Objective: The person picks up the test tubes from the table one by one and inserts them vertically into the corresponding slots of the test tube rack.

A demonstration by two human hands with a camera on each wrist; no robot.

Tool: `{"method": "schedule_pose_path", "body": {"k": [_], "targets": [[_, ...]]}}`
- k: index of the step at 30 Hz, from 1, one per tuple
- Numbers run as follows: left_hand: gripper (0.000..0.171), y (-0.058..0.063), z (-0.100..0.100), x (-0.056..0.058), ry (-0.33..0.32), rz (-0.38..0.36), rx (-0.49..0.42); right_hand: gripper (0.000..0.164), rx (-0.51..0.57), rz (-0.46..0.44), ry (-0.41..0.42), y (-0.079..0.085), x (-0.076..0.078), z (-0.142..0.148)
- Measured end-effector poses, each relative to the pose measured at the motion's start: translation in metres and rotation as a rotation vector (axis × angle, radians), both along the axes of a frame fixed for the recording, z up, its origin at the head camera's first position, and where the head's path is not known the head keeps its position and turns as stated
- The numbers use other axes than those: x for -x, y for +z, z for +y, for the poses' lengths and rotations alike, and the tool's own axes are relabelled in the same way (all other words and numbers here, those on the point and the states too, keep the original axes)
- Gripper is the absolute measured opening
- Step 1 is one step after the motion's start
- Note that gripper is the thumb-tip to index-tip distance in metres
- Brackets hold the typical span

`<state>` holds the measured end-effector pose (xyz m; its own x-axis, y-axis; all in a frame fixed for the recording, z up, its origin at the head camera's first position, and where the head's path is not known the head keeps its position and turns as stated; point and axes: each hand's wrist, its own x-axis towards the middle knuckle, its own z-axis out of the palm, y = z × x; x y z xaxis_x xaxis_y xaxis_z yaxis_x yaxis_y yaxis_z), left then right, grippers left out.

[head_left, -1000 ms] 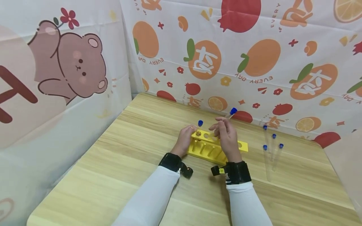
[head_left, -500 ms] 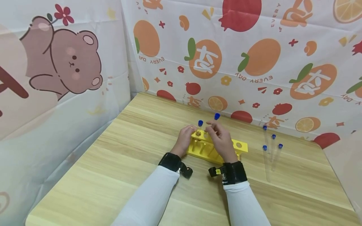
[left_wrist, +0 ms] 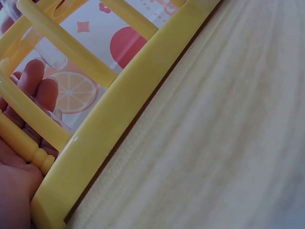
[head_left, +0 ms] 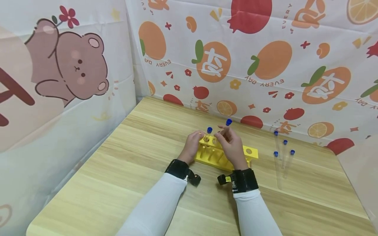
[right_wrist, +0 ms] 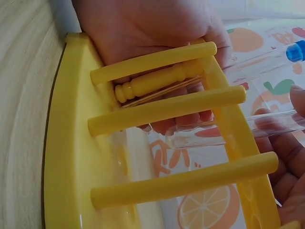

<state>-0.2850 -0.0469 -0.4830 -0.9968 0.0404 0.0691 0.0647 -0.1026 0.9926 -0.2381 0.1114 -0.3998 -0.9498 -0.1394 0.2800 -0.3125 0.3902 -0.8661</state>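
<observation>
A yellow test tube rack (head_left: 250,152) stands on the table, and my left hand (head_left: 191,147) grips its left end. In the left wrist view, the left fingers (left_wrist: 43,90) curl around the end post. One capped test tube (head_left: 209,130) is in the leftmost hole. My right hand (head_left: 232,146) pinches a second clear test tube (right_wrist: 281,123) with a blue cap (head_left: 229,122). This tube leans to the right; its rounded lower end shows below the rack's top plate (right_wrist: 233,133) in the right wrist view, short of the base (right_wrist: 66,143).
Several blue-capped test tubes (head_left: 278,170) lie on the wooden table (head_left: 133,164) right of the rack. A fruit-print curtain (head_left: 183,65) hangs behind the table, and a bear-print one (head_left: 118,32) on the left.
The right hand has moved left with its test tube, bringing it over the rack's left part, and the tube's blue cap is lower. The left hand has stayed on the rack.
</observation>
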Motion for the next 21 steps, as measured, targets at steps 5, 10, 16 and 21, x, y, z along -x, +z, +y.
{"method": "schedule_pose_path", "body": {"k": [5,10,16,21], "targets": [[0.032,0.0,-0.0005,0.0008,-0.007,-0.012,-0.004,0.015,-0.002,-0.008,0.01,0.0007,0.0013,-0.0006],[0.032,0.002,0.0,0.0009,-0.002,-0.017,-0.018,0.026,-0.017,0.013,0.029,0.0029,0.0008,-0.0011],[0.032,0.0035,0.0003,0.0003,-0.008,-0.022,-0.014,0.028,-0.028,0.014,0.038,0.0065,-0.002,-0.0023],[0.032,0.0025,0.0002,0.0013,-0.018,-0.032,-0.02,0.029,-0.04,0.001,0.033,0.0081,-0.0038,-0.0024]]}}
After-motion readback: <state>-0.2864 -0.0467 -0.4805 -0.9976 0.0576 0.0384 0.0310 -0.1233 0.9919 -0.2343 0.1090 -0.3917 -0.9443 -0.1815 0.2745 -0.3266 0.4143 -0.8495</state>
